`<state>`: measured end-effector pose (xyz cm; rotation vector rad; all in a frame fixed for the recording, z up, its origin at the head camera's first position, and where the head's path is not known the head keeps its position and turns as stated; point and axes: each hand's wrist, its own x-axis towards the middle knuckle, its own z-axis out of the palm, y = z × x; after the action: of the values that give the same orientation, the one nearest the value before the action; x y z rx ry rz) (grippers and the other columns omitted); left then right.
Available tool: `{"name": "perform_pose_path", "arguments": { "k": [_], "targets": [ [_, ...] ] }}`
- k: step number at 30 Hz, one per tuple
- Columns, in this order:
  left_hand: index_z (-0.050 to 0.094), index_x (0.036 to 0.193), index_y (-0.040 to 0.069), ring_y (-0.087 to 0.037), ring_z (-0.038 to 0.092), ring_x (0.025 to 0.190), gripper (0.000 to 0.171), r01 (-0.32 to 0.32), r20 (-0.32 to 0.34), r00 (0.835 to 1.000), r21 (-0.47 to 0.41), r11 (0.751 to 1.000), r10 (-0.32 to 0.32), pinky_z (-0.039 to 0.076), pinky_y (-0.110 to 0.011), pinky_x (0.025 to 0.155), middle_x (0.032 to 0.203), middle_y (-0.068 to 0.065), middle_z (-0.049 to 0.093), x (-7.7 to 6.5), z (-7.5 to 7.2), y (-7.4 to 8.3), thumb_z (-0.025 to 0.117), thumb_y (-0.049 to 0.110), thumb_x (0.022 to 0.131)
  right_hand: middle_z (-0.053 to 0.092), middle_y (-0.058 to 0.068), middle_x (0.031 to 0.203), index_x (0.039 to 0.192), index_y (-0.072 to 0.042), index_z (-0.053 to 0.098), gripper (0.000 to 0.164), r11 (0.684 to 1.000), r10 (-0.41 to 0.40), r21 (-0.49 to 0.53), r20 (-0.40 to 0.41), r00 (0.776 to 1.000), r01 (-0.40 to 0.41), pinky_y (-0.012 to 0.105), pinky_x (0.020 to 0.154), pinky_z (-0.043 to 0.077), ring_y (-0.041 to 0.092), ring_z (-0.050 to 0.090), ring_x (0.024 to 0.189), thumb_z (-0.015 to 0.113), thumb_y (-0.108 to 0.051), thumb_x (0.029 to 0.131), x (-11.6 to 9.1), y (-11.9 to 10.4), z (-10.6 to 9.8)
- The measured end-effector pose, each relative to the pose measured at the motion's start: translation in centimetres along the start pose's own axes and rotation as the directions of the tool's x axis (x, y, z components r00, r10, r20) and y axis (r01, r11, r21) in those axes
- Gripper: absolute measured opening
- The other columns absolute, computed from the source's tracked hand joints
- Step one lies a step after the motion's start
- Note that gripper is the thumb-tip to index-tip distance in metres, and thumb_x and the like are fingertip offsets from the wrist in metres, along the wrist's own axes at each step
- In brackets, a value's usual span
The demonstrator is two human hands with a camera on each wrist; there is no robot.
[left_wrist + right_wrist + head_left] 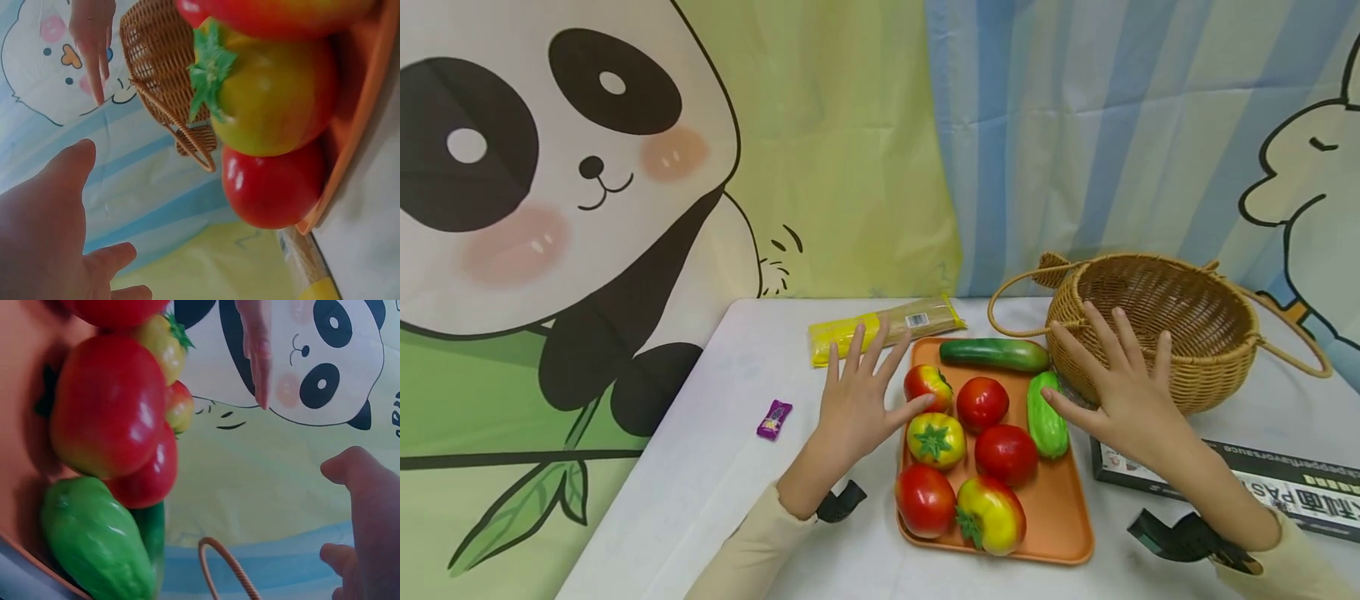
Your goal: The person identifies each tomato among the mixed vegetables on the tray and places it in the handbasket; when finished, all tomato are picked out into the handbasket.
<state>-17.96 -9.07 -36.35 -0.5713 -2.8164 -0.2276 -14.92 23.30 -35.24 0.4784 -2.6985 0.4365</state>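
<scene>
My left hand [859, 408], fingers spread and straight, hovers at the left edge of the orange tray [1060, 533] and holds nothing. Above the tray's right side my right hand [1131, 400] is spread likewise, its fingers overlapping the wicker basket [1217, 379] in the head view. Several red and yellow tomatoes lie in the tray, among them a red tomato [1006, 455] and a yellow-red tomato [992, 515] with a green calyx. A dark green cucumber [992, 354] lies along the tray's far end. Beside the tomatoes sits a light green, bumpy vegetable [1047, 417], seen close in the right wrist view.
A yellow pack of noodles [850, 335] lies behind the tray. A small purple wrapped candy [774, 419] is on the white table [700, 500] at left. At right a black pasta box [1300, 483] lies partly under the right forearm. Printed curtains [850, 150] stand behind.
</scene>
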Motion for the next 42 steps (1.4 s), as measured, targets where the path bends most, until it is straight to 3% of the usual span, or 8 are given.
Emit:
{"name": "perform_pose_path", "arguments": {
  "k": [12,18,24,29,31,37,39,42],
  "targets": [
    [0.032,0.153,0.027,-0.032,0.018,0.148,0.076,0.031,-0.022,0.999,-0.07,0.997,-0.032,0.016,-0.06,0.117,0.16,-0.006,0.027,-1.2,1.7,-1.3,0.053,0.064,0.09,0.007,0.006,0.164,0.154,-0.03,0.028,0.078,0.986,-0.136,0.097,-0.015,0.991,0.137,0.068,0.11,-0.015,0.038,-0.001,0.149,0.065,-0.049,0.088,-1.0,-1.6,2.1],
    [0.037,0.151,0.023,-0.033,0.024,0.146,0.07,0.065,0.005,0.998,-0.162,0.985,-0.065,0.021,-0.059,0.116,0.158,-0.009,0.031,-1.4,2.8,-2.4,0.053,0.058,0.093,0.007,0.008,0.164,0.154,-0.031,0.028,0.076,0.968,-0.151,0.211,0.061,0.987,0.135,0.066,0.112,-0.012,0.038,-0.001,0.149,0.066,-0.043,0.09,-0.6,-2.3,3.0],
    [0.043,0.148,0.018,-0.034,0.032,0.143,0.066,0.115,0.042,0.993,-0.241,0.964,-0.108,0.028,-0.058,0.113,0.151,-0.012,0.042,-1.4,3.9,-3.9,0.053,0.055,0.095,0.012,0.014,0.162,0.153,-0.029,0.033,0.076,0.926,-0.173,0.356,0.101,0.98,0.127,0.076,0.107,0.011,0.043,0.0,0.148,0.073,-0.03,0.088,0.4,-2.5,3.8],
    [0.045,0.147,0.02,-0.031,0.034,0.142,0.063,0.139,0.158,0.984,-0.379,0.915,-0.084,0.029,-0.055,0.114,0.15,-0.008,0.045,-0.7,4.8,-5.3,0.059,0.051,0.093,0.018,0.017,0.159,0.152,-0.025,0.035,0.074,0.904,-0.207,0.403,0.111,0.972,0.146,0.078,0.095,0.032,0.048,0.014,0.144,0.073,-0.02,0.089,1.6,-2.6,4.5],
    [0.045,0.146,0.02,-0.028,0.036,0.141,0.063,0.116,0.2,0.979,-0.437,0.892,-0.03,0.03,-0.053,0.114,0.149,-0.006,0.046,-0.3,5.2,-5.7,0.064,0.046,0.092,0.021,0.019,0.157,0.151,-0.023,0.037,0.071,0.895,-0.216,0.422,0.127,0.968,0.144,0.074,0.094,0.037,0.048,0.022,0.141,0.072,-0.018,0.09,2.0,-2.6,4.6],
    [0.053,0.139,0.012,-0.029,0.045,0.135,0.061,-0.017,0.225,0.961,-0.534,0.845,0.162,0.034,-0.049,0.113,0.143,-0.01,0.052,0.1,6.4,-6.3,0.076,0.032,0.086,0.03,0.023,0.153,0.147,-0.016,0.044,0.058,0.876,-0.203,0.477,0.239,0.95,0.067,0.066,0.094,0.044,0.048,0.043,0.13,0.066,-0.025,0.094,2.6,-2.6,5.0],
    [0.055,0.137,0.011,-0.029,0.045,0.134,0.06,-0.01,0.251,0.95,-0.567,0.823,0.184,0.035,-0.049,0.112,0.142,-0.01,0.052,0.0,6.5,-6.3,0.076,0.032,0.085,0.033,0.023,0.151,0.145,-0.015,0.046,0.055,0.872,-0.193,0.488,0.276,0.942,0.036,0.062,0.093,0.047,0.044,0.051,0.123,0.065,-0.028,0.095,2.7,-2.6,5.3],
    [0.055,0.136,0.009,-0.029,0.044,0.135,0.059,0.036,0.295,0.934,-0.639,0.768,0.202,0.034,-0.049,0.113,0.142,-0.009,0.052,0.2,6.5,-6.2,0.077,0.031,0.085,0.036,0.024,0.149,0.142,-0.012,0.05,0.053,0.868,-0.179,0.497,0.301,0.937,0.006,0.058,0.092,0.048,0.041,0.053,0.119,0.066,-0.029,0.094,2.7,-2.4,5.7]
  ]
}}
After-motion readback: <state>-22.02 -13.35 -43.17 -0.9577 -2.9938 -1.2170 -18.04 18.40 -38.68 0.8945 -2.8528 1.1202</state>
